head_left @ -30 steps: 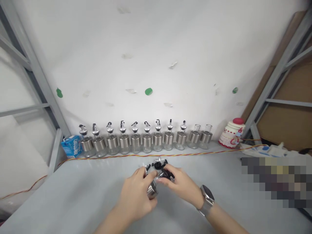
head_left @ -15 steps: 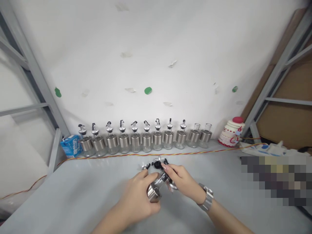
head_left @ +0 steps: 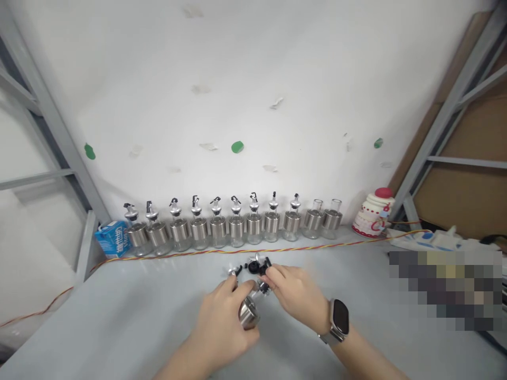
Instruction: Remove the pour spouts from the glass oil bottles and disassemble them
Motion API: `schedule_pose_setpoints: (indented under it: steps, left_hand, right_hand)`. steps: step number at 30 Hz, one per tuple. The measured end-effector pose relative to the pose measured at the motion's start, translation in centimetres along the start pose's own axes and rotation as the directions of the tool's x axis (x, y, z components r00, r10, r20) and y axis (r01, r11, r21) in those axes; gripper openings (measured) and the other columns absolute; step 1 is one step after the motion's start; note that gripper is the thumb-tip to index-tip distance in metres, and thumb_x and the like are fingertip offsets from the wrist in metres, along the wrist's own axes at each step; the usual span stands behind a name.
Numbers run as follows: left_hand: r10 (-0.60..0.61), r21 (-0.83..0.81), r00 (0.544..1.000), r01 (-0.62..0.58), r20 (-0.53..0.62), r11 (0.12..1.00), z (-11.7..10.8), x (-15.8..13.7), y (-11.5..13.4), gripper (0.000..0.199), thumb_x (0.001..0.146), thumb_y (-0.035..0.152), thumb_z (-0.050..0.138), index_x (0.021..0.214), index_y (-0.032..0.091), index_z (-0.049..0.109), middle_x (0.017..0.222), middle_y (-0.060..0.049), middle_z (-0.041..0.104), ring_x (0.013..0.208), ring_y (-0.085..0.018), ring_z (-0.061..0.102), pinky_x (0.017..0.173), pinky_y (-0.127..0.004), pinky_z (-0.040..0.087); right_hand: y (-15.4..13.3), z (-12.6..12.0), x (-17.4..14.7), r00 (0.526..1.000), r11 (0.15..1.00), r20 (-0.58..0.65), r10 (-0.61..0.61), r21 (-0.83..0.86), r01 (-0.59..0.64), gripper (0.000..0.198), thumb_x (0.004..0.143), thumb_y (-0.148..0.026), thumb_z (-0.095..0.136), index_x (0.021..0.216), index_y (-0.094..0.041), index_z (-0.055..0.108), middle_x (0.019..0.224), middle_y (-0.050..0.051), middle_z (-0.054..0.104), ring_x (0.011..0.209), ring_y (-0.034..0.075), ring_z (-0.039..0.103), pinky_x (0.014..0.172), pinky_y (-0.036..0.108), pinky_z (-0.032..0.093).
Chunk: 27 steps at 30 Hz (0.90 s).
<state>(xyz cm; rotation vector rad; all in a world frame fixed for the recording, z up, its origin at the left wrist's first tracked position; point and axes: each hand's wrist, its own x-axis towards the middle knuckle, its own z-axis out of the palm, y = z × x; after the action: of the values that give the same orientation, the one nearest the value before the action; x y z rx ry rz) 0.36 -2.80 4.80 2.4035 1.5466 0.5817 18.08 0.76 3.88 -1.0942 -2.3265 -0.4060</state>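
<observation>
A small glass oil bottle with a steel sleeve [head_left: 249,313] lies tilted in my left hand [head_left: 219,322], whose fingers wrap round the sleeve. Its neck points up and to the right. My right hand [head_left: 297,295] is closed at the neck, fingertips pinching a silver-and-black pourer spout [head_left: 263,287]; the fingers partly hide it, so how far it sits in the neck is unclear. Just beyond my hands, another pourer spout [head_left: 233,271] and some black and silver pourer parts [head_left: 254,266] lie on the grey table [head_left: 138,311].
Along the wall stands a row of several oil bottles [head_left: 217,231] with pourers; two open-necked bottles [head_left: 331,219] end it at the right. A blue carton [head_left: 113,240] is at the left, a white jar with red lid [head_left: 372,214] at the right. A twisted cord [head_left: 214,251] crosses the table.
My right hand has rolled over at the bottle neck, so the watch face now shows. A silver part seen under that hand is now out of sight. My left hand stays on the bottle.
</observation>
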Motion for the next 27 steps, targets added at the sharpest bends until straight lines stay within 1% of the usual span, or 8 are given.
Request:
schedule_pose_setpoints:
  steps: [6,11,13,15,16,21,25,27]
  left_hand:
    - [-0.009,-0.052,0.999,0.007,-0.042,0.999,-0.1,0.0,0.7,0.043,0.058,0.020,0.052,0.099,0.029,0.051,0.082,-0.001,0.049,0.074,-0.018,0.051,0.062,-0.025,0.038]
    - [0.002,-0.257,0.997,0.019,0.081,0.966,-0.9,-0.4,0.8,0.023,0.056,0.020,0.056,0.079,0.023,0.056,0.075,0.003,0.052,0.062,-0.013,0.049,0.056,-0.021,0.038]
    - [0.053,-0.369,0.985,0.011,0.162,0.929,-1.1,-0.7,0.8,0.024,0.053,0.021,0.059,0.077,0.021,0.058,0.074,0.004,0.054,0.063,-0.012,0.050,0.057,-0.020,0.039]
    - [0.066,-0.467,0.984,0.020,0.168,0.884,-1.0,-0.7,0.8,0.030,0.052,0.022,0.063,0.081,0.020,0.060,0.076,0.003,0.057,0.065,-0.013,0.052,0.060,-0.020,0.041]
    - [0.045,-0.508,0.989,0.033,0.141,0.861,-1.0,-0.6,0.7,0.032,0.052,0.022,0.063,0.084,0.020,0.060,0.079,0.002,0.058,0.067,-0.013,0.053,0.062,-0.021,0.042]
    - [-0.198,-0.702,0.975,0.073,-0.099,0.709,-1.3,1.0,-0.5,0.044,0.058,0.025,0.065,0.100,0.018,0.055,0.099,-0.004,0.059,0.088,-0.019,0.055,0.080,-0.028,0.042]
    - [-0.444,-0.777,0.866,0.112,-0.229,0.619,-2.2,2.4,-2.7,0.054,0.059,0.035,0.066,0.109,0.020,0.050,0.101,-0.006,0.059,0.086,-0.021,0.058,0.074,-0.031,0.046]
    - [-0.513,-0.768,0.797,0.101,-0.318,0.633,-2.3,2.9,-4.1,0.054,0.059,0.036,0.067,0.108,0.022,0.051,0.100,-0.006,0.059,0.083,-0.020,0.059,0.071,-0.030,0.046]
  right_hand:
    - [-1.1,0.1,-0.1,0.972,0.994,-0.210,0.105,0.001,-0.107,0.035,0.090,-0.022,0.029,0.058,-0.018,0.044,0.048,-0.001,0.050,0.043,0.010,0.046,0.048,0.024,0.024]
    - [0.9,0.3,0.0,0.927,0.939,-0.156,0.342,0.036,-0.341,0.033,0.089,-0.028,0.029,0.064,-0.018,0.047,0.048,0.000,0.053,0.043,0.011,0.048,0.046,0.023,0.023]
    - [3.2,0.3,0.0,0.787,0.794,-0.111,0.607,0.052,-0.605,0.031,0.089,-0.031,0.027,0.070,-0.018,0.048,0.047,0.001,0.052,0.042,0.013,0.047,0.044,0.023,0.020]
    - [5.3,0.5,0.1,0.657,0.656,-0.036,0.753,0.112,-0.746,0.029,0.088,-0.034,0.028,0.072,-0.019,0.048,0.053,0.003,0.055,0.048,0.015,0.050,0.045,0.023,0.021]
    - [6.0,0.7,0.1,0.641,0.626,0.058,0.766,0.161,-0.763,0.029,0.087,-0.035,0.028,0.072,-0.019,0.047,0.055,0.003,0.055,0.051,0.015,0.051,0.046,0.023,0.021]
    - [4.9,3.2,0.0,0.708,0.647,0.302,0.638,0.289,-0.706,0.034,0.084,-0.042,0.034,0.062,-0.020,0.047,0.049,-0.001,0.054,0.045,0.012,0.051,0.044,0.020,0.027]
    - [2.9,5.2,-0.3,0.696,0.596,0.431,0.574,0.363,-0.716,0.037,0.083,-0.047,0.032,0.063,-0.019,0.046,0.042,-0.004,0.049,0.036,0.011,0.050,0.039,0.019,0.028]
    - [2.5,5.8,-0.5,0.681,0.566,0.473,0.558,0.383,-0.730,0.036,0.082,-0.048,0.032,0.066,-0.019,0.047,0.041,-0.005,0.048,0.034,0.010,0.050,0.037,0.019,0.028]
